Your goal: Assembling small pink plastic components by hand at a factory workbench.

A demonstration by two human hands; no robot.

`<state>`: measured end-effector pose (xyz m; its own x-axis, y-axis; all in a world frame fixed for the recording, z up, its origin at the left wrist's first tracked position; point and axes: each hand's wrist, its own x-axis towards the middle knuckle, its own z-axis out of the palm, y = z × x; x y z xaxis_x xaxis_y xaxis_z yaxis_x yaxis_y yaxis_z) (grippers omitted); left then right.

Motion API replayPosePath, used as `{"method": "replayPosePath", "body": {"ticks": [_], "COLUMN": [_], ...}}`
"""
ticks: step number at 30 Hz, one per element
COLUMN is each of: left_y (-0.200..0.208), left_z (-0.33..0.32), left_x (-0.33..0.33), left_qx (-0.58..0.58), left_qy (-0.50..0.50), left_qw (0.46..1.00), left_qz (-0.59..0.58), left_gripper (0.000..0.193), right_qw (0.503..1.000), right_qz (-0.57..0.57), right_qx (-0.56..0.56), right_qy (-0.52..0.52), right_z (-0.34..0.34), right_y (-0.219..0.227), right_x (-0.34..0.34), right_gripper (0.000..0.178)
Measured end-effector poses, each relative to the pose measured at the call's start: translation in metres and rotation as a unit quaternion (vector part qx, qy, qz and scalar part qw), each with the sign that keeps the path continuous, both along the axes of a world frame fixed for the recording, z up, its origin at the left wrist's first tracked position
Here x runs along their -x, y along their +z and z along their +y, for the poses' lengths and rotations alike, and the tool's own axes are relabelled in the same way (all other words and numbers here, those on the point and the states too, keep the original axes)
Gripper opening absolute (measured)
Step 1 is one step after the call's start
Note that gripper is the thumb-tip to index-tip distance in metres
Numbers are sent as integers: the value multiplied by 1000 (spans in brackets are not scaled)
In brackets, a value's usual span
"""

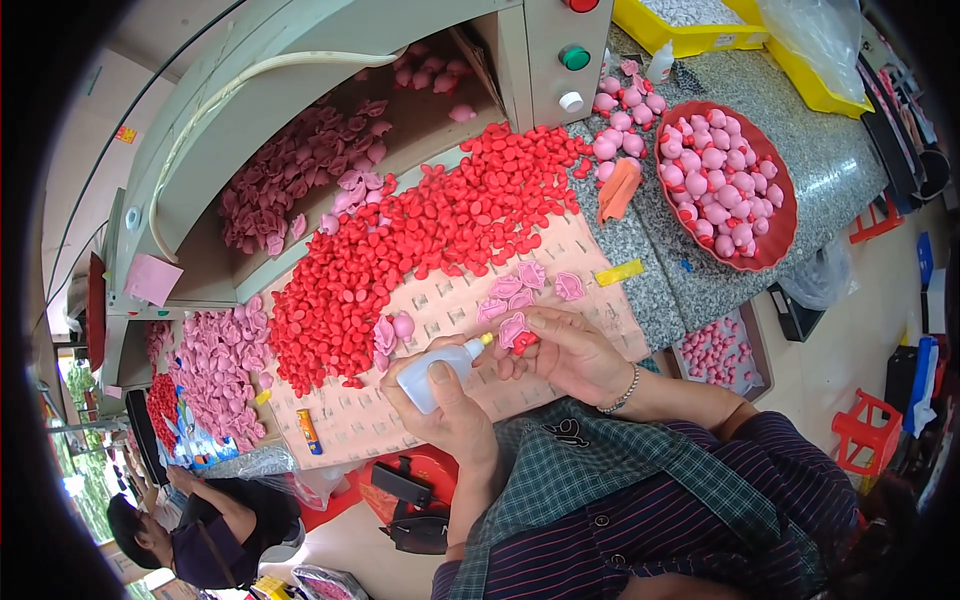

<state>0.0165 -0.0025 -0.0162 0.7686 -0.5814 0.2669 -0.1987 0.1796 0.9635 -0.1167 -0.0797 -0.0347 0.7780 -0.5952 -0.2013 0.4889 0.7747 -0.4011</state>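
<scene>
My left hand [456, 422] is wrapped round a white squeeze bottle [420, 384] with a yellow nozzle tip. The tip points at a small pink petal-shaped piece [513, 327] with a red part on its underside, pinched in the fingers of my right hand [585, 358]. Whether the tip touches it I cannot tell. Just beyond my hands, several loose pink petal pieces [521, 287] lie on the pink patterned mat [440, 312]. A large heap of glossy red pieces [420, 225] spreads behind them. A pink rounded piece [403, 324] sits left of the petals.
A red bowl [780, 235] of pink balls stands at the right on a granite counter [820, 140]. A grey machine housing [190, 150] arches over more pink pieces. A glue stick [309, 432] lies at the mat's left. Another person [215, 530] is at lower left.
</scene>
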Motion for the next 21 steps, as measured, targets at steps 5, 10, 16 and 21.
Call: {"method": "replayPosePath", "body": {"ticks": [5,10,16,21], "left_y": [0,4,6,8], "left_z": [0,-1,0,0], "left_x": [0,1,5,7], "left_qx": [-4,2,4,4], "left_qy": [-1,2,14,15], "left_qw": [1000,1000,1000,999], "left_qz": [-2,-2,-25,-32], "left_gripper": [30,30,29,25], "right_qw": [1000,1000,1000,999], "right_qz": [7,-1,7,5], "right_qx": [0,12,13,44], "right_qy": [-1,-3,-1,6], "right_z": [1,0,2,2], "right_y": [-2,-2,-6,-6], "right_x": [0,0,0,1], "right_gripper": [27,28,29,37]}}
